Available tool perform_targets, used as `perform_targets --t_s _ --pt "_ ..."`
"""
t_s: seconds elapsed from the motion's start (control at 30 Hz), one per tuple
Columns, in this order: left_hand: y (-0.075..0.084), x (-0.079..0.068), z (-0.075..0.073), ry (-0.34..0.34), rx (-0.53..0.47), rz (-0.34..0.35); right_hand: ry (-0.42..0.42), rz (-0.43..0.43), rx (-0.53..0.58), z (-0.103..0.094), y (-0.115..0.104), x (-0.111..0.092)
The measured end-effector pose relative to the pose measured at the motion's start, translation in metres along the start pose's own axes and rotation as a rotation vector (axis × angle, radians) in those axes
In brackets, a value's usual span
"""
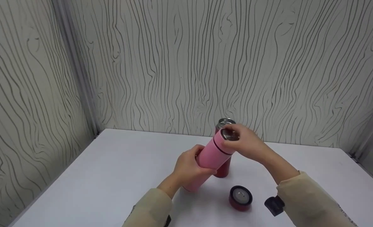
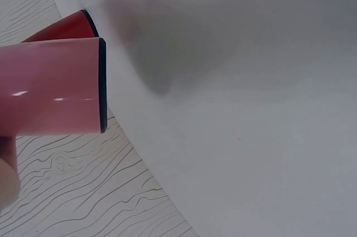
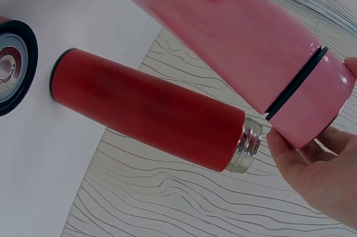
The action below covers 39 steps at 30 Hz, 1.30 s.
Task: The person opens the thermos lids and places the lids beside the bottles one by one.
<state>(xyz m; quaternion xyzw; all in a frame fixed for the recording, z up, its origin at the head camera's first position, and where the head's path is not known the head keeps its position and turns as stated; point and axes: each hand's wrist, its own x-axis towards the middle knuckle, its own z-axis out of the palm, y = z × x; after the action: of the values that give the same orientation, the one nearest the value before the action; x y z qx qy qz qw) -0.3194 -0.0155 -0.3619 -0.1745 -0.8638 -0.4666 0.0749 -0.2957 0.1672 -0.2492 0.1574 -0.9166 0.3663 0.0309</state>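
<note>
A pink thermos point(image 1: 209, 157) is held tilted above the table, its capped end up and to the right. My left hand point(image 1: 189, 165) grips it round the middle of the body. With thumb and fingers my right hand point(image 1: 247, 142) holds the rim of its pink lid point(image 3: 313, 98), which sits on the bottle with a dark ring at the joint. Behind it a red thermos point(image 3: 148, 109) stands upright without a lid, its steel neck point(image 1: 225, 122) showing. A red lid point(image 1: 240, 198) lies on the table with its inner side up. The left wrist view shows the pink thermos's base point(image 2: 102, 85).
The white table point(image 1: 110, 176) extends to both sides of the hands. Wood-grain patterned walls point(image 1: 180, 69) stand behind and at the sides. A dark strap piece point(image 1: 274, 205) hangs by the right sleeve.
</note>
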Motion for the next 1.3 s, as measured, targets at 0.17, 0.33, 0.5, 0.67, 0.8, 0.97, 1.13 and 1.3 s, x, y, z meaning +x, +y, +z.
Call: perform_targets --t_s 0.17,0.33,0.5,0.67,0.8,0.97,1.13,1.3 --pt "-0.0001 0.0003 0.0002 0.003 -0.007 -0.020 0.024 0.049 -0.029 0.0000 -0.0027 0.0009" --pt "0.0002 0.0013 -0.0005 -0.002 -0.012 -0.022 0.063 0.113 -0.056 0.0005 -0.0031 0.0031" --pt "-0.0014 0.0018 -0.0013 -0.004 0.002 -0.007 0.015 0.048 -0.015 -0.0012 -0.0022 0.0029" --pt "-0.0023 0.0003 -0.0007 -0.003 0.002 -0.003 -0.007 0.045 -0.022 -0.0015 -0.0029 0.0017" --pt "-0.0017 -0.0006 0.0000 -0.006 -0.010 -0.010 0.033 0.119 -0.054 -0.0008 -0.0043 0.0015" --pt "-0.0002 -0.0014 -0.0012 -0.009 -0.006 0.009 0.031 0.086 -0.043 -0.0012 -0.0024 0.0010" --pt "-0.0005 -0.0016 -0.0026 -0.001 -0.003 0.032 -0.020 -0.016 -0.009 -0.0023 -0.0024 -0.0011" --pt "-0.0003 0.0000 -0.0023 0.009 -0.002 0.009 0.019 0.070 -0.034 -0.0005 -0.0034 0.0006"
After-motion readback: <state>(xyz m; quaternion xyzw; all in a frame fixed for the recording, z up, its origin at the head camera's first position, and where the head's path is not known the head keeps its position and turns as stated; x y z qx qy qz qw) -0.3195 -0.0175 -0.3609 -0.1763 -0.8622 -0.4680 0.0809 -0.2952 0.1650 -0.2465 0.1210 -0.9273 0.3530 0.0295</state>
